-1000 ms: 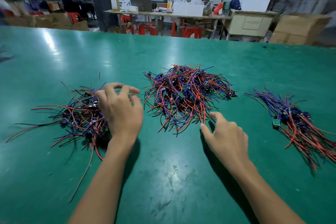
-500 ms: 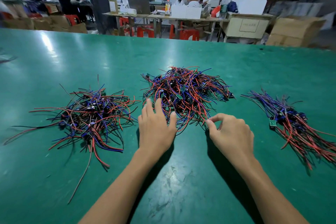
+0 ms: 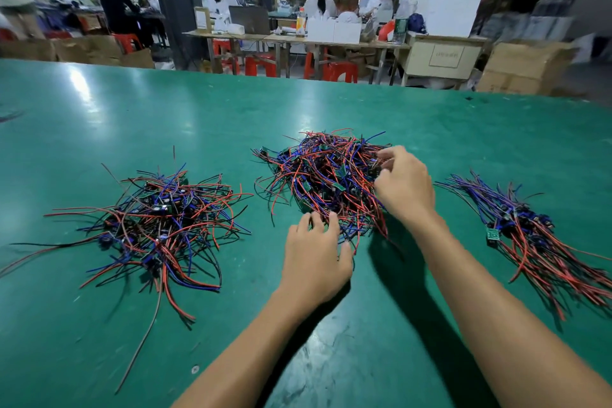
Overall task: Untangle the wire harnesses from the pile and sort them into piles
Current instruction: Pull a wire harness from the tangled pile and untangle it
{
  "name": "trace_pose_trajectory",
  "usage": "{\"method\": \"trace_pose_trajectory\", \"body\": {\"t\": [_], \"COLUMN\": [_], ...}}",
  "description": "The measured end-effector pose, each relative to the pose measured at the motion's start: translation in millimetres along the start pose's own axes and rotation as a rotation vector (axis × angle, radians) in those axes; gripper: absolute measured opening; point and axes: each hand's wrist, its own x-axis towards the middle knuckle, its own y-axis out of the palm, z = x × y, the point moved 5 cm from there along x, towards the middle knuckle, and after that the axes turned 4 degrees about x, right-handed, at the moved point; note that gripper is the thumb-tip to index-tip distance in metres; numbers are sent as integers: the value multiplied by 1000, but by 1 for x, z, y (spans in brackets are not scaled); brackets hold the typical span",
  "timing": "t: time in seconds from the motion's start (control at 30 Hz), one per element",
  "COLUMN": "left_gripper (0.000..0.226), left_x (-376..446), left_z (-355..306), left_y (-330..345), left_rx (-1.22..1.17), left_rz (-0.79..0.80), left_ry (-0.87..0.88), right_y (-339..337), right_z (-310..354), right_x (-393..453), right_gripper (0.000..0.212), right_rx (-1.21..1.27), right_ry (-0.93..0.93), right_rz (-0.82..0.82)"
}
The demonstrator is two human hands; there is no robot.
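Note:
Three heaps of red, blue and black wire harnesses with small green boards lie on the green table (image 3: 132, 116). The tangled middle pile (image 3: 318, 172) is straight ahead. A looser left pile (image 3: 155, 219) and a combed-out right pile (image 3: 530, 242) flank it. My left hand (image 3: 314, 255) rests its bent fingertips on the near edge of the middle pile. My right hand (image 3: 405, 185) reaches into that pile's right side, thumb and fingers curled and pinching wires there. What exactly it pinches is hidden among the strands.
Loose wire ends trail from the left pile toward the table's near left edge (image 3: 139, 351). Beyond the far edge stand benches (image 3: 298, 38), red stools (image 3: 337, 71), cardboard boxes (image 3: 526, 66) and several people at work.
My left hand has left the left pile and crossed right to the middle pile's near edge. My right hand has moved forward from the table onto the middle pile's right side.

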Motion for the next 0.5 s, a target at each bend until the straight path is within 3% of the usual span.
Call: {"method": "trace_pose_trajectory", "body": {"t": [0.1,0.17,0.3,0.5], "left_gripper": [70,66,39,31], "left_x": [-3,-2,-1,-8], "left_z": [1,0,14,21], "left_y": [0,-5,-13,-26], "left_rx": [-56,-144,-449,-457], "left_rz": [-10,-48,-151,-244], "left_ry": [-22,-50,-166,-297], "right_y": [12,23,35,39], "right_z": [-23,-28,-32,-31], "right_x": [31,34,36,24], "right_gripper": [41,41,36,30], "right_rx": [112,240,192,628], "right_ry": [253,309,255,438], "right_rz": [143,212,12,-81]}}
